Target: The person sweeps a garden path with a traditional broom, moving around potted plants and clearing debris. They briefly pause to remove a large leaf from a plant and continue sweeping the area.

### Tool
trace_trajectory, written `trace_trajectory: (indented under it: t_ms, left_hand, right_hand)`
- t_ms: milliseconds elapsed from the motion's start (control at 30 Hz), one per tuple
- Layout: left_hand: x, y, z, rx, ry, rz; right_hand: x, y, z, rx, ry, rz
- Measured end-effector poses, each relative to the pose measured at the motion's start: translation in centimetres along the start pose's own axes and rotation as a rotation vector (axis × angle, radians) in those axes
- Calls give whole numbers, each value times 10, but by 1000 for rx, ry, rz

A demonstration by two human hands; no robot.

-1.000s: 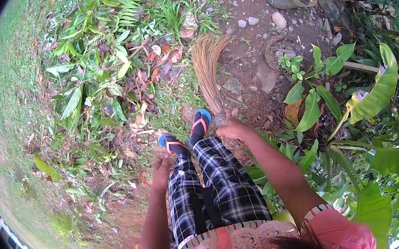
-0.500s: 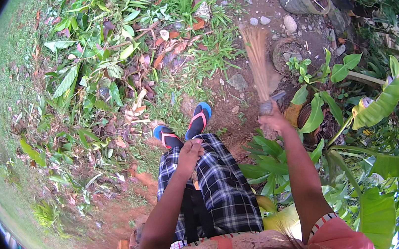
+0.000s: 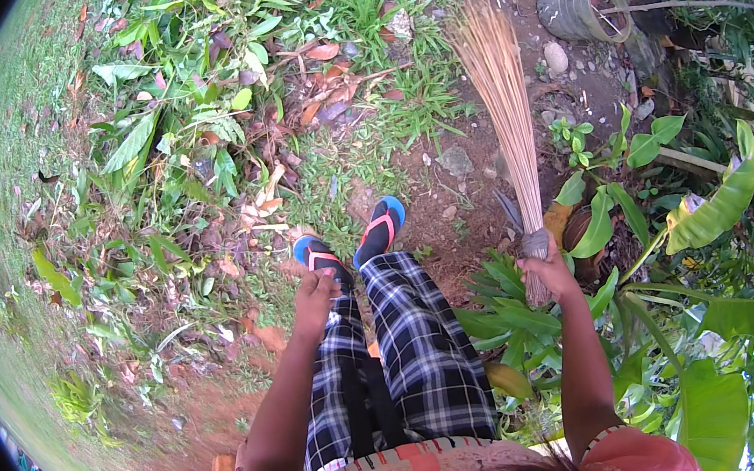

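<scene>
In the head view, a stick broom point(image 3: 501, 98) is gripped at its bound lower end by the right hand point(image 3: 546, 266) right of centre, fingers wrapped tightly around the bundle, so that the bristles fan toward the bare soil point(image 3: 466, 196) at the upper middle. The left hand point(image 3: 314, 295) is kept free near centre, fingers loosely curled, above the sandals point(image 3: 354, 238); dry leaves point(image 3: 321, 82) are scattered at the upper left.

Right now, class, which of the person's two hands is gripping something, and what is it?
The right hand: it is closed around the bound end of the stick broom. The left hand holds nothing and rests by the checked trousers.
</scene>
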State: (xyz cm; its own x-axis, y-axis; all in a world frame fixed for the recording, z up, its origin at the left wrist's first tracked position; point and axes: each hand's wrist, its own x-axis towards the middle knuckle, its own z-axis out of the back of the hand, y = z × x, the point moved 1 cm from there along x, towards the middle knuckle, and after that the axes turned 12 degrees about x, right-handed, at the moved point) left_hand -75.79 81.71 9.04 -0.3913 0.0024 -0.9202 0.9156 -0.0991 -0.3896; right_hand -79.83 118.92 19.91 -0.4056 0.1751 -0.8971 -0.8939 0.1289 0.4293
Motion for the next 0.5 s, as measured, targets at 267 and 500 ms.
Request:
trace_trajectory:
  t_ms: [267,500]
  left_hand:
    - [-8,10,-19,-5,31,63]
    - [-3,2,2,-65,19,-1]
  right_hand:
    - [17,-45,-26,-374,444,-293]
    - [-57,-70,48,66,56,-136]
